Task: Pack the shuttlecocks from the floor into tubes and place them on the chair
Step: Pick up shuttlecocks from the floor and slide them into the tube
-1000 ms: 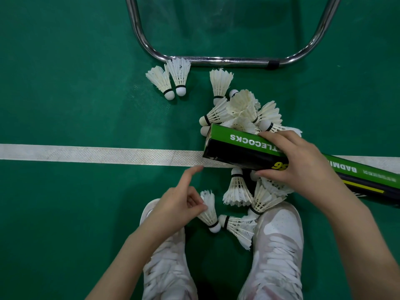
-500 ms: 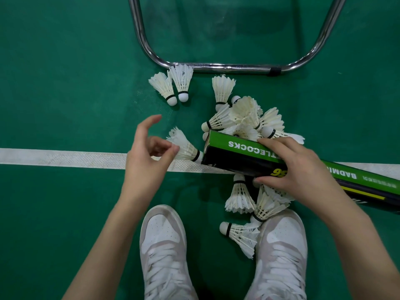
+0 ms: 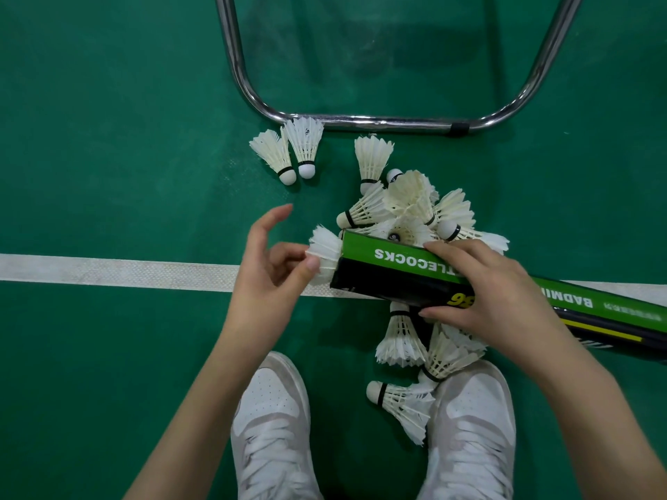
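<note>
A long green-and-black shuttlecock tube (image 3: 389, 268) lies low over the floor, its open end pointing left. My right hand (image 3: 487, 297) grips it near that end. A white shuttlecock (image 3: 325, 254) sits cork-first in the mouth with its feathers sticking out. My left hand (image 3: 267, 283) pinches those feathers with thumb and curled fingers, index finger raised. A pile of loose shuttlecocks (image 3: 408, 203) lies just beyond the tube. Several more shuttlecocks (image 3: 400, 341) lie under it by my right shoe. Two shuttlecocks (image 3: 288, 153) lie apart at the upper left.
The chair's chrome floor frame (image 3: 379, 120) curves across the top, right behind the shuttlecocks. A white court line (image 3: 108, 270) crosses the green floor under the tube. My white shoes (image 3: 270, 427) (image 3: 472, 427) stand at the bottom, with one shuttlecock (image 3: 400, 402) between them.
My left hand picked up a shuttlecock near my left shoe, carried it up to the tube's open end and pushed it partway in. My right hand kept holding the tube.
</note>
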Demonstrator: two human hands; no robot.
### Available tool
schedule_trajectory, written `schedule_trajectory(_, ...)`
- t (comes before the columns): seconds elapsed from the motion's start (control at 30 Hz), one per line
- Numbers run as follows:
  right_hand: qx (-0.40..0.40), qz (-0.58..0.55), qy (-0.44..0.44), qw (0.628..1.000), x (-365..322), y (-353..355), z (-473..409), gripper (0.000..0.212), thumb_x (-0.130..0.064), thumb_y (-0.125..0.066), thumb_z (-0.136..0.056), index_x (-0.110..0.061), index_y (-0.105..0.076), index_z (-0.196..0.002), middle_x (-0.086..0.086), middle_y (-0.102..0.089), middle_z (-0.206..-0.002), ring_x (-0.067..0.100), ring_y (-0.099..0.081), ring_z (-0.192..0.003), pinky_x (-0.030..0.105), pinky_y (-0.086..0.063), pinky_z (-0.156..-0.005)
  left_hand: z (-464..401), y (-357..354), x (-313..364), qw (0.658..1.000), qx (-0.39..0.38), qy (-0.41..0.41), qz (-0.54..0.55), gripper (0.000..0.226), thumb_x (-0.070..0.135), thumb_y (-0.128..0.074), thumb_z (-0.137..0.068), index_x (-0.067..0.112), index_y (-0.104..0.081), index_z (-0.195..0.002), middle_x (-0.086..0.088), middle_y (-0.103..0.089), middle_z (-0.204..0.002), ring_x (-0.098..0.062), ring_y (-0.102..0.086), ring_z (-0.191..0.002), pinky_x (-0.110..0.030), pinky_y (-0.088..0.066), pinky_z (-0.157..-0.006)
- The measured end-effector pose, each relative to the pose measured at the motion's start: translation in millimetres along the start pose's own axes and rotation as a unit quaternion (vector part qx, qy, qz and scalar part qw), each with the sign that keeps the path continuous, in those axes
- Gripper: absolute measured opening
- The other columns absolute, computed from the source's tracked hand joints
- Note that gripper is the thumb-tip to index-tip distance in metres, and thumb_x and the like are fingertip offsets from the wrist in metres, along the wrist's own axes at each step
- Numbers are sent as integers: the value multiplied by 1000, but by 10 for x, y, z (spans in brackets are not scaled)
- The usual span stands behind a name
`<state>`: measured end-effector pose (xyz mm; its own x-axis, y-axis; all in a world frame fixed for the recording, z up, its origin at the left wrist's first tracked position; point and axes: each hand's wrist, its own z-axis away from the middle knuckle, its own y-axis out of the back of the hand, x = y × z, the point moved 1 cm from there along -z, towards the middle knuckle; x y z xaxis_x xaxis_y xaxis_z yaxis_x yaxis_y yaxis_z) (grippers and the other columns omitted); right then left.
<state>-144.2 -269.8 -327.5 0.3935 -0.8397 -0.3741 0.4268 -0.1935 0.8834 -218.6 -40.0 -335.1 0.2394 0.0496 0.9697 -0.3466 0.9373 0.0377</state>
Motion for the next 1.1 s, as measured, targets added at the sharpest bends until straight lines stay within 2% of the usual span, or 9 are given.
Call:
schedule_trajectory(0.13, -6, 9, 1, 1000, 14, -13, 14, 80, -51, -72, -67, -34, -37, -137, -6, -46, -131, 19, -46, -115, 36, -33, -99, 29, -60, -53, 999, -41, 14, -12, 53, 3, -54, -92, 39, -40, -127, 10, -57, -65, -12, -49, -73, -17, -41, -71)
schedule_trajectory(0.27, -4, 9, 3, 1000, 6, -26, 11, 80, -50, -73, -67, -34, -38, -137, -5, -47, -130, 21, -47, -114, 37, -34, -98, 50, -81, -47, 998, -62, 22, -9, 50, 6, -54, -94, 37, -40, -132, -5, -56, -75, -15, -52, -80, -26, -42, -85)
schedule_trajectory(0.4, -8, 9, 2, 1000, -16, -11, 5, 80, -51, -71, -69, -35, -35, -138, -6, -45, -131, 19, -44, -116, 35, -32, -100, 76, -113, -71, 997, -67, 29, -39, 58, 31, -67, -82, 40, -41, -133, 19, -47, -64, -4, -49, -74, -23, -40, -82)
schedule_trajectory(0.47, -13, 12, 2, 1000, -19, -16, 6, 79, -51, -70, -69, -36, -34, -138, -7, -44, -132, 18, -44, -117, 35, -31, -100, 83, -140, -77, 996, -69, 29, -52, 67, 35, -75, -76, 41, -40, -133, 15, -55, -69, -6, -55, -77, -24, -42, -83)
schedule_trajectory(0.53, -12, 13, 1, 1000, -22, -20, 9, 79, -51, -70, -69, -35, -34, -138, -7, -44, -132, 18, -44, -117, 35, -31, -100, 82, -167, -79, 996, -69, 26, -58, 73, 34, -73, -69, 41, -38, -134, 1, -66, -83, -14, -63, -88, -27, -47, -90)
schedule_trajectory(0.63, -7, 10, 2, 1000, -25, -27, 11, 79, -50, -72, -69, -34, -36, -138, -6, -46, -130, 19, -45, -116, 35, -31, -100, 71, -205, -82, 995, -68, 25, -61, 77, 24, -76, -72, 39, -36, -136, 1, -69, -89, -13, -66, -94, -23, -47, -92)
schedule_trajectory(0.83, -7, 15, 6, 1000, -25, -33, 6, 80, -49, -72, -69, -33, -35, -138, -5, -46, -130, 19, -45, -116, 35, -30, -100, 30, -250, -130, 995, -55, 11, -86, 76, 14, -80, -73, 47, -38, -128, 6, -64, -74, -14, -64, -85, -24, -47, -89)
schedule_trajectory(1.0, -4, 11, 7, 1000, -28, -36, 6, 80, -48, -73, -68, -32, -37, -137, -5, -47, -128, 20, -46, -115, 36, -31, -99, 24, -246, -126, 996, -44, 5, -81, 76, 9, -79, -74, 52, -39, -124, -13, -61, -76, -26, -61, -84, -29, -47, -89)
schedule_trajectory(1.1, -1, 10, 10, 1000, -33, -35, 6, 79, -48, -73, -67, -33, -38, -137, -5, -49, -127, 20, -47, -114, 37, -32, -98, 26, -236, -94, 995, -62, 2, -74, 78, 5, -76, -76, 50, -37, -126, -26, -59, -83, -21, -58, -78, -24, -46, -87)
